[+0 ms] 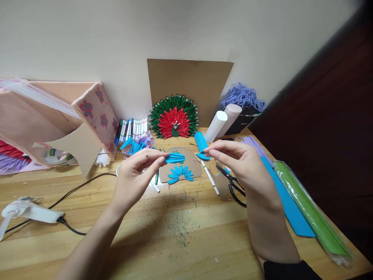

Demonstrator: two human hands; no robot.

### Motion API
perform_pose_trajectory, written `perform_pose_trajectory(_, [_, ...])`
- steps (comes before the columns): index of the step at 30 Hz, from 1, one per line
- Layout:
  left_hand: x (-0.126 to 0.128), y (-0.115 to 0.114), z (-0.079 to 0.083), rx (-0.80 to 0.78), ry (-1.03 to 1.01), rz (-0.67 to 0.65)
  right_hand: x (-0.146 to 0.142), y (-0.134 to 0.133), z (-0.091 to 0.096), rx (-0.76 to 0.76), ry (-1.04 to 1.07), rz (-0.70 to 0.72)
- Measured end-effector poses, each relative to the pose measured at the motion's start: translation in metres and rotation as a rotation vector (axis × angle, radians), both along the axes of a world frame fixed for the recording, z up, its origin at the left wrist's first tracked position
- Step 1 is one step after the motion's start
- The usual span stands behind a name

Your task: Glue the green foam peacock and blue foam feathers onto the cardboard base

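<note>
My left hand (138, 171) pinches a pleated piece of blue crepe paper (176, 158) between thumb and fingertips. My right hand (241, 163) is closed in a pinch to the right, fingertips beside a small blue paper scrap (203, 157); what it holds, if anything, I cannot make out. Behind those fingertips lies a larger blue paper piece (200, 140). Below the held paper, a fan of blue paper petals (181, 174) sits on a rounded cardboard piece (194, 167). Black-handled scissors (230, 179) lie partly hidden under my right hand, near a white marker (210, 178).
A red and green paper peacock (175, 120) leans on a cardboard sheet (189, 77). White rolls (216, 126), purple yarn (243, 96) and a green packet (305, 206) are right. A glue gun (32, 210) with its cable, markers (132, 130) and a pink box (96, 112) are left.
</note>
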State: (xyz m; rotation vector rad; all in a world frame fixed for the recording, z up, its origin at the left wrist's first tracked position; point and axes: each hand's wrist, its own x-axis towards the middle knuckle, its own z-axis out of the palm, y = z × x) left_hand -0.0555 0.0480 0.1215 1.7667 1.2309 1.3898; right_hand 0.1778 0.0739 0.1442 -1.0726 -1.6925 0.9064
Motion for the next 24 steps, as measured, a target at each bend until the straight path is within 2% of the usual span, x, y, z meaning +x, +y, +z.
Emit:
perform_pose_trajectory(9, [-0.002, 0.0, 0.002, 0.0, 0.012, 0.005, 0.0, -0.001, 0.0, 0.023, -0.003, -0.028])
perform_pose_trajectory(15, [-0.002, -0.001, 0.002, -0.022, -0.025, -0.001, -0.002, -0.004, 0.002, 0.034, 0.03, 0.017])
perform_pose_trajectory(21, [0.0, -0.003, 0.005, -0.188, -0.108, -0.023, -0.006, -0.009, 0.0, 0.137, 0.003, -0.001])
perform_pose_trajectory(24, [0.001, -0.003, 0.005, -0.205, -0.131, -0.022, -0.007, -0.011, 0.0, 0.205, -0.01, -0.02])
